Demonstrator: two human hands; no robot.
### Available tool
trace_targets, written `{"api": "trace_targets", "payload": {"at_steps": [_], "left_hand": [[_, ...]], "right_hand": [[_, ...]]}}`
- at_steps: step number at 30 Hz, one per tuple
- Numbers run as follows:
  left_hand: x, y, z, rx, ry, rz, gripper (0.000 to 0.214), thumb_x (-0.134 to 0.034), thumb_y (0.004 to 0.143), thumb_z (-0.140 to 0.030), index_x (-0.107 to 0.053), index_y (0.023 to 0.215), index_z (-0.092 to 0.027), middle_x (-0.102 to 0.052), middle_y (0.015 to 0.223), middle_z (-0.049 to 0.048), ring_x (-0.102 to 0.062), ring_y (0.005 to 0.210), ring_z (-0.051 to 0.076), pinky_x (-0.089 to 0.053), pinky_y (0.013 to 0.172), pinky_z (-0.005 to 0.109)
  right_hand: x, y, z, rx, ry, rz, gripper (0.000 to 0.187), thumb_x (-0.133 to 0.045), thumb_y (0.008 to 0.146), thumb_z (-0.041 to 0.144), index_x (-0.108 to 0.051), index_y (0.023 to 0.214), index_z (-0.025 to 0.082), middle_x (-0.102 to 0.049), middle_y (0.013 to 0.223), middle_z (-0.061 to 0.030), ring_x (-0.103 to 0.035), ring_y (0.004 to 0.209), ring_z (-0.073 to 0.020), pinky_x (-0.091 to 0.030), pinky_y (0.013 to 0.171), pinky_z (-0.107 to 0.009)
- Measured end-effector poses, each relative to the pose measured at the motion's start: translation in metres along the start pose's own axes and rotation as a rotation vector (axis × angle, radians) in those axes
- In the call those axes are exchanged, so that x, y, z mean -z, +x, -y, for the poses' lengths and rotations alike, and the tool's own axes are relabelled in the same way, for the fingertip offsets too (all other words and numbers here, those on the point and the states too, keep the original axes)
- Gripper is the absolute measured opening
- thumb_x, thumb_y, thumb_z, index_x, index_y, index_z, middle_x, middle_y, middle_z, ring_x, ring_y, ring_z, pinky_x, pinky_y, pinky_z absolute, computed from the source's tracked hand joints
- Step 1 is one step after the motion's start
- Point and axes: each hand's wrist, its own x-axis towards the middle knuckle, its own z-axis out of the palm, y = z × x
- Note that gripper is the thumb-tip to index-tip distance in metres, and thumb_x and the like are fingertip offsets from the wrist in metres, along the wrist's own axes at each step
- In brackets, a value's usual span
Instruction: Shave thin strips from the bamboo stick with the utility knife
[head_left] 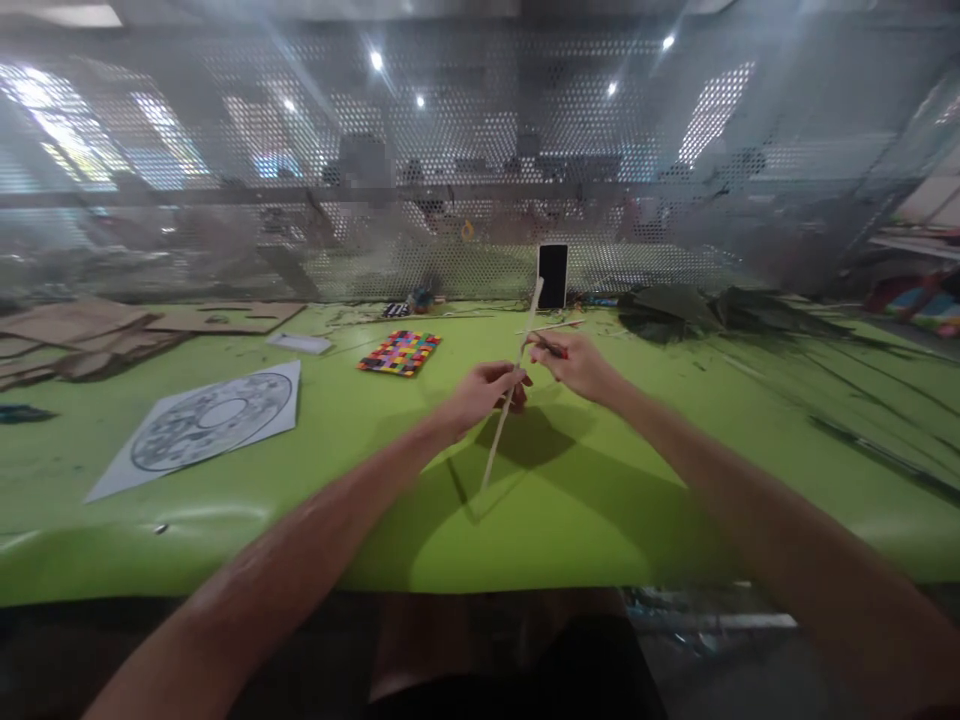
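Observation:
Over the middle of the green table my left hand [487, 388] is closed around a thin, pale stick [496, 443]. This stick slants, its upper end pointing away from me and its lower end towards me. Close by on the right, my right hand [579, 365] grips a small tool with a red and dark handle [556, 349]. Its working end lies at the stick, just above my left fingers; its exact kind is too small to make out. Another thin pale strip [555, 326] crosses behind the right fingers, and whether it is joined to the stick I cannot tell.
Left of my hands lie a colourful woven square [400, 353], a sheet with a printed ring pattern [217, 420], a small white tray [298, 343] and brown cardboard pieces [82, 335]. A dark-screened phone [553, 276] stands at the back. Dark green leaves [679, 312] spread on the right.

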Motion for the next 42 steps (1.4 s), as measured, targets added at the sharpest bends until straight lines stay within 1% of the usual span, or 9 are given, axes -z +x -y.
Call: {"api": "trace_targets", "payload": {"at_steps": [6,11,20,23,28,31,36,39,42], "left_hand": [[0.008,0.002,-0.012,-0.1,-0.247,-0.198,0.024,-0.076,0.08,-0.037,-0.073,0.082,-0.014,-0.046,0.054,-0.006,-0.041,0.049,0.004,-0.043,0.051,0.018],[0.013,0.008,-0.014,-0.164,-0.323,-0.353,0.023,-0.077,0.079,-0.032,-0.074,0.092,-0.014,-0.062,0.07,-0.0016,-0.055,0.057,0.005,-0.053,0.062,0.021],[0.029,0.003,-0.026,-0.272,-0.19,-0.054,0.033,-0.077,0.077,-0.037,-0.072,0.1,-0.015,-0.071,0.099,0.0082,-0.064,0.07,0.011,-0.057,0.066,0.029],[0.045,0.007,-0.028,-0.368,-0.142,-0.26,0.03,-0.071,0.074,-0.02,-0.067,0.103,-0.02,-0.068,0.101,0.0042,-0.063,0.075,0.011,-0.055,0.072,0.029],[0.069,0.006,-0.03,-0.782,0.397,-1.009,0.014,-0.061,0.074,-0.017,-0.055,0.086,-0.021,-0.06,0.097,0.0068,-0.059,0.101,0.023,-0.05,0.089,0.041],[0.076,-0.001,-0.035,-0.967,0.73,-1.062,0.022,-0.064,0.074,-0.018,-0.054,0.094,-0.02,-0.057,0.109,0.0117,-0.051,0.118,0.03,-0.042,0.101,0.049],[0.085,-0.012,-0.056,-0.983,0.761,-1.115,0.039,-0.058,0.073,-0.008,-0.055,0.11,-0.02,-0.052,0.121,0.0147,-0.046,0.125,0.034,-0.041,0.1,0.05],[0.072,-0.016,-0.068,-0.938,0.879,-0.853,0.024,-0.057,0.076,-0.009,-0.062,0.097,-0.02,-0.06,0.107,0.0115,-0.051,0.118,0.032,-0.039,0.102,0.048],[0.044,-0.016,-0.07,-0.659,1.027,-0.233,0.011,-0.063,0.083,-0.026,-0.068,0.091,-0.02,-0.067,0.095,0.0081,-0.062,0.091,0.025,-0.046,0.086,0.039]], "right_hand": [[-0.004,-0.006,0.02,-0.024,0.081,0.144,0.038,-0.054,0.092,0.045,-0.073,0.092,0.012,-0.068,0.077,-0.0064,-0.055,0.063,-0.0134,-0.042,0.061,-0.026],[0.006,-0.005,0.017,-0.139,0.133,0.349,0.036,-0.067,0.083,0.049,-0.074,0.087,0.013,-0.069,0.073,-0.0044,-0.05,0.057,-0.0104,-0.036,0.055,-0.024],[0.065,-0.004,-0.001,-0.202,0.154,0.378,0.048,-0.07,0.08,0.057,-0.075,0.099,0.013,-0.046,0.053,0.0058,-0.038,0.047,-0.0078,-0.029,0.046,-0.023],[0.081,-0.008,-0.005,-0.22,0.207,0.461,0.049,-0.068,0.083,0.057,-0.075,0.1,0.011,-0.038,0.051,0.0077,-0.034,0.045,-0.0069,-0.028,0.044,-0.023],[0.089,-0.009,-0.01,-0.259,0.157,0.633,0.046,-0.066,0.086,0.056,-0.076,0.1,0.012,-0.039,0.051,0.0072,-0.031,0.044,-0.0057,-0.026,0.041,-0.022],[0.092,-0.007,-0.013,-0.285,0.088,0.674,0.044,-0.067,0.085,0.055,-0.077,0.096,0.014,-0.04,0.051,0.0067,-0.031,0.043,-0.0052,-0.026,0.04,-0.021],[0.1,-0.008,-0.015,-0.344,0.037,0.64,0.044,-0.067,0.084,0.055,-0.077,0.095,0.014,-0.039,0.051,0.0064,-0.031,0.043,-0.0058,-0.027,0.04,-0.022],[0.101,-0.008,-0.013,-0.353,0.025,0.66,0.042,-0.069,0.082,0.053,-0.078,0.094,0.014,-0.04,0.05,0.0063,-0.031,0.043,-0.0063,-0.027,0.041,-0.023],[0.1,-0.007,-0.008,-0.31,0.065,0.708,0.042,-0.071,0.081,0.052,-0.078,0.098,0.014,-0.04,0.05,0.0067,-0.032,0.044,-0.0067,-0.027,0.042,-0.023]]}}
